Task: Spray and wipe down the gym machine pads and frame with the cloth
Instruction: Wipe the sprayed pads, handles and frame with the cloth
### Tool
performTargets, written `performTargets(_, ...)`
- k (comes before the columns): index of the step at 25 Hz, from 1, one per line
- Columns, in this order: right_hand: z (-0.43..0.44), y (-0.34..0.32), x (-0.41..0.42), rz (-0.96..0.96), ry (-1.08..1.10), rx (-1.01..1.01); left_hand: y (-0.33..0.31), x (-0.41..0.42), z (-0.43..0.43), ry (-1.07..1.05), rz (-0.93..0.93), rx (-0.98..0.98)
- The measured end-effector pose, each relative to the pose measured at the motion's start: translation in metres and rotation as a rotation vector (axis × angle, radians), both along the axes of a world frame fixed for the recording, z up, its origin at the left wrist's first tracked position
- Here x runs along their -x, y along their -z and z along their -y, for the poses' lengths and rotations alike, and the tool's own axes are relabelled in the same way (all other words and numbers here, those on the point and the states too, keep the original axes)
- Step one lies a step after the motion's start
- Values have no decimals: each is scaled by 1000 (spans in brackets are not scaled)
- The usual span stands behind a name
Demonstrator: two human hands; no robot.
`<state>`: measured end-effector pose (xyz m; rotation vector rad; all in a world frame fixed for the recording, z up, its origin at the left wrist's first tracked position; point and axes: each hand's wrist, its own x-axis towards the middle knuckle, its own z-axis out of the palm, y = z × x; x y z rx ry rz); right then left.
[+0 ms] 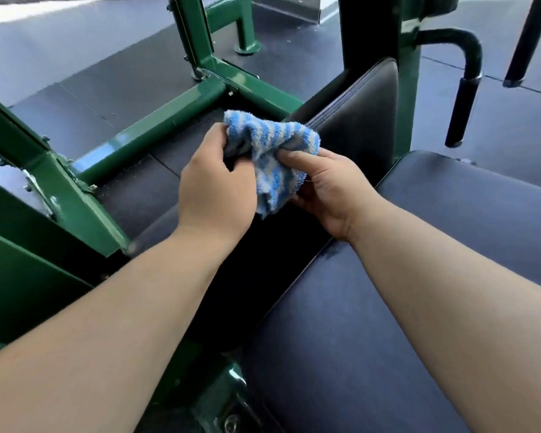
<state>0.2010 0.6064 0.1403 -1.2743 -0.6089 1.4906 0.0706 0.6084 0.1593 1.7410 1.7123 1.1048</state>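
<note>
**Refolding the cloth over the pads, no spray bottle in view**

Closest to me is the wide dark seat pad (pixel 388 307), with both forearms reaching out over it. Just past that, both hands are on the cloth (pixel 275 157). The left hand (pixel 214 185) has its fingers curled round the left end, and the right hand (pixel 328 195) pinches the right side between thumb and fingers. The cloth is held up in the air, just above the narrow angled pad (pixel 356 114), and I can't tell if it touches it.

I'd call this a regrip or refold between wipes, not a wipe stroke (no bottle anywhere, so I can't say if spraying is done). The next move probably needs one hand to take the cloth in a flat wad and press it onto the pad.

The cloth is too bunched for a clean axis. Its longest stretch runs across the view between the hands, with a loose corner drooping down. The angled pad runs diagonally from near-left to far-right.

Further out are the green frame (pixel 156 120) and a black handle (pixel 463 104), both presumably waiting their turn.
</note>
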Motion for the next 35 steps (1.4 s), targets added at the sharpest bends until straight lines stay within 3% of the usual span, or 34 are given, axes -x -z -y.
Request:
performTargets(6, 62, 31, -20, 51, -135, 213, 13, -4, 38, 158, -160, -8)
performTargets(10, 71, 42, -16, 82, -197, 236, 33, -12, 52, 179, -306, 12)
performTargets(13, 85, 48, -17, 156, -265, 342, 43, -15, 59, 263, -378, 137)
performTargets(18, 138, 46, -17, 318, -418, 467, 40, -22, 92, 642, -672, 467)
performTargets(24, 216, 37, 9, 427, -570, 579, 49, -17, 137, 1112, -1119, 666)
performTargets(29, 258, 37, 22, 517, -445, 570, 47, -29, 163, 1201, -1221, 568)
performTargets(33, 284, 41, 41, 615, -805, 719, 52, -33, 181, 1232, -1338, 413)
performTargets(35, 294, 52, 50, 601, -819, 683, 54, -30, 186, 1187, -1297, 395)
